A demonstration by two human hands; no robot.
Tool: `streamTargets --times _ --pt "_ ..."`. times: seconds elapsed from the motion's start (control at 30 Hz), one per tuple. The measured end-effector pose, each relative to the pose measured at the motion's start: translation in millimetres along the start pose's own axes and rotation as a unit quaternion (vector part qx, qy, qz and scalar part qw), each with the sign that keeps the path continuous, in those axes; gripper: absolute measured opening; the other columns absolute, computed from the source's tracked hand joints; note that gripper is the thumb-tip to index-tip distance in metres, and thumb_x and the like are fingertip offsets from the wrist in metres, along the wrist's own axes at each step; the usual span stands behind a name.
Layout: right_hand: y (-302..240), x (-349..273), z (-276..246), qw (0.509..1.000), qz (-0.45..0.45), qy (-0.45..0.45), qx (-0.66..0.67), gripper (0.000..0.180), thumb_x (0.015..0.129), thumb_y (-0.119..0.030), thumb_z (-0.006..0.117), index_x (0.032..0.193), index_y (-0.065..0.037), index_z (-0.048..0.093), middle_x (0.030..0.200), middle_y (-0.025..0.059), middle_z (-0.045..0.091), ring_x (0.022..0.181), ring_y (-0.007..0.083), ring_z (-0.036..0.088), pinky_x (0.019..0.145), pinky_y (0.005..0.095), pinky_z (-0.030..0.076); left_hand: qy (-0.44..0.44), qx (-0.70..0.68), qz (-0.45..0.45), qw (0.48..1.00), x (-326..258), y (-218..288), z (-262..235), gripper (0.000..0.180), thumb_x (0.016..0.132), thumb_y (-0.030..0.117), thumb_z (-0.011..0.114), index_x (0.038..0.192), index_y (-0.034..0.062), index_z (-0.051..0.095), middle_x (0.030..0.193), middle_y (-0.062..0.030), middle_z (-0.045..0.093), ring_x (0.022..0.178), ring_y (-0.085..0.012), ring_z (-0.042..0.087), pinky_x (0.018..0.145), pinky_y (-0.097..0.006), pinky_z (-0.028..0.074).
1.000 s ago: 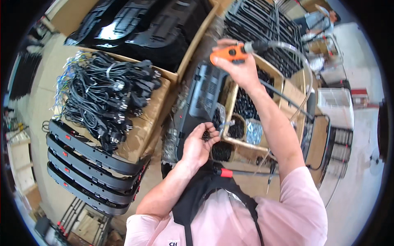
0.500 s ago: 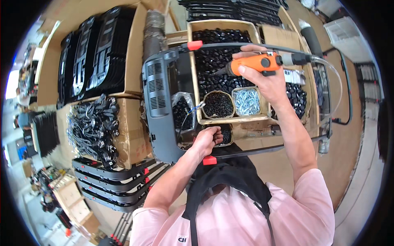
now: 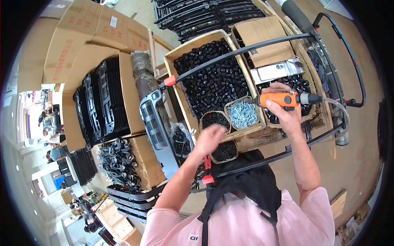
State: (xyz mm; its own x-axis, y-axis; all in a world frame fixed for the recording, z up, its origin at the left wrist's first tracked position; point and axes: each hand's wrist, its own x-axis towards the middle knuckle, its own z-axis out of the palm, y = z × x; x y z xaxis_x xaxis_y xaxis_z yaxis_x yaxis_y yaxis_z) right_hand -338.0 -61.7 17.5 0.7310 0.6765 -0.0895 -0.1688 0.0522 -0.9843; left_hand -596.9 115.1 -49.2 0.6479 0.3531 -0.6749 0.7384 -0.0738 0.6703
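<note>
My right hand [image 3: 286, 112] is wrapped round an orange power screwdriver [image 3: 277, 99] with a clear hose at its back end; its tip points left, over the box of silver screws [image 3: 242, 114]. Blurred by motion, my left hand [image 3: 211, 140] hovers at the small tub of black screws [image 3: 215, 119], its fingers too smeared to read. A second tub of small dark screws [image 3: 224, 151] sits just nearer to me. Around both hands lies a long black frame with a grey vented end [image 3: 152, 125] and red clips [image 3: 169, 80] on it. Red-handled pliers [image 3: 207, 162] are near my left wrist.
A wooden tray [image 3: 167, 61] holds many black caps [image 3: 213, 74]. Right of it are a cardboard piece [image 3: 269, 43] and a pale phone [image 3: 271, 71]. Bundled cables [image 3: 119, 166] and a carton of black panels [image 3: 106, 94] stand left. Curved black parts [image 3: 135, 205] are stacked below.
My view has turned. The screwdriver has moved right and nearer, from over the black caps to beside the silver screws. My left hand has shifted towards the black screw tub.
</note>
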Motion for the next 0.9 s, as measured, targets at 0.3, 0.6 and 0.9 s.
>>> streamTargets --times 0.3,0.6,0.9 --pt "18.1 -11.6 2.5 0.999 0.043 -0.024 0.010 0.053 0.087 -0.006 0.082 0.135 0.000 0.059 0.123 0.0154 0.073 0.113 0.0215 0.069 0.102 0.0383 0.057 0.310 0.240 -0.052 0.918 166.1 -24.9 -57.9 0.056 0.096 0.032 0.074 0.145 0.0166 0.051 0.138 -0.0249 0.050 0.121 -0.0480 0.062 0.100 -0.056 0.055" --pt "31.4 2.7 17.5 0.997 0.074 -0.002 0.013 0.055 0.088 -0.005 0.083 0.136 0.000 0.058 0.122 0.0146 0.072 0.111 0.0205 0.069 0.102 0.0373 0.058 0.280 0.282 0.015 0.917 185.2 -39.9 -55.3 0.040 0.100 0.031 0.071 0.131 0.0108 0.055 0.127 -0.0246 0.056 0.104 -0.0482 0.070 0.087 -0.057 0.059" --pt "110.3 66.9 84.9 0.999 0.041 -0.014 -0.026 0.051 0.087 -0.008 0.085 0.133 -0.001 0.063 0.118 0.0093 0.071 0.107 0.0152 0.068 0.098 0.0323 0.057 0.322 0.222 0.012 0.920 178.3 -64.3 -72.0 0.028 0.103 0.027 0.065 0.122 0.0072 0.059 0.120 -0.0270 0.064 0.105 -0.0501 0.069 0.089 -0.059 0.057"
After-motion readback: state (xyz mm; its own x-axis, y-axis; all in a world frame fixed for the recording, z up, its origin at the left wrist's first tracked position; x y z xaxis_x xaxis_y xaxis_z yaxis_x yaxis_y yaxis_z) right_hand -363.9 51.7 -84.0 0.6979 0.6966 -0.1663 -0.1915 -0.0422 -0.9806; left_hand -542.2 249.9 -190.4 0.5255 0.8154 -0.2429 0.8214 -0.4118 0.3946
